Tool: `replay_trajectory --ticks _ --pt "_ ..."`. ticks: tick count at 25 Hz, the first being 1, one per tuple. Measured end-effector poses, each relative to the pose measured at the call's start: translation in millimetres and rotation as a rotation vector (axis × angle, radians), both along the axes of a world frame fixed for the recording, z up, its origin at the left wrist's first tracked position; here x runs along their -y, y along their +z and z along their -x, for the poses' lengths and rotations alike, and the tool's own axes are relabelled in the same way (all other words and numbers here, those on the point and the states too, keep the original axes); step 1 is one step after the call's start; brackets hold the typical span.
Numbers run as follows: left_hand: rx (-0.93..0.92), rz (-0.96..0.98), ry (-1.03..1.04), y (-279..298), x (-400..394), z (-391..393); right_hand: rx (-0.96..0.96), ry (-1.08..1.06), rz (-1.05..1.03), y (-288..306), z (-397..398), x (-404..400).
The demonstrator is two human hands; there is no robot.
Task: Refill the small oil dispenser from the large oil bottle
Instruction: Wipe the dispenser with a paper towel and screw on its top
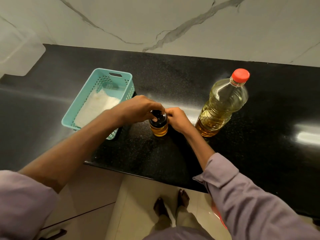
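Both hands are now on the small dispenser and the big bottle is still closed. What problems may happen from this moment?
1. The left hand grips the black top of the small oil dispenser and the right hand steadies its side; it already holds oil, so a jerk while opening may tip it and spill.
2. The large oil bottle stands close beside the right forearm; an elbow movement might knock it.
3. Oil spilled on the black counter would probably be hard to see.
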State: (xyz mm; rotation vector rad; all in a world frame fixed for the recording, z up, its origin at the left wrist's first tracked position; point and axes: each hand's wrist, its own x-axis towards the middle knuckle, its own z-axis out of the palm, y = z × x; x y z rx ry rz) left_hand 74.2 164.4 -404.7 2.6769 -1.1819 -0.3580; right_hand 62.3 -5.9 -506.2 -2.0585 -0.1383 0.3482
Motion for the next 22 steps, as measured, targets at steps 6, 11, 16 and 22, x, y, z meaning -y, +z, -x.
replay_trajectory --ticks 6,11,16,22 --pt "-0.007 0.000 0.002 -1.2 -0.8 0.1 0.018 -0.053 0.197 1.5 40.4 11.7" --pt "0.013 0.004 0.020 -2.1 0.3 -4.3 0.038 -0.341 -0.173 3.0 58.7 5.3" --pt "0.018 0.027 0.016 -3.3 -0.4 -3.5 0.072 -0.459 -0.316 5.1 48.2 0.5" --pt "-0.012 0.017 -0.014 -3.9 -2.5 -2.5 -0.030 -0.128 -0.173 9.9 -0.7 1.5"
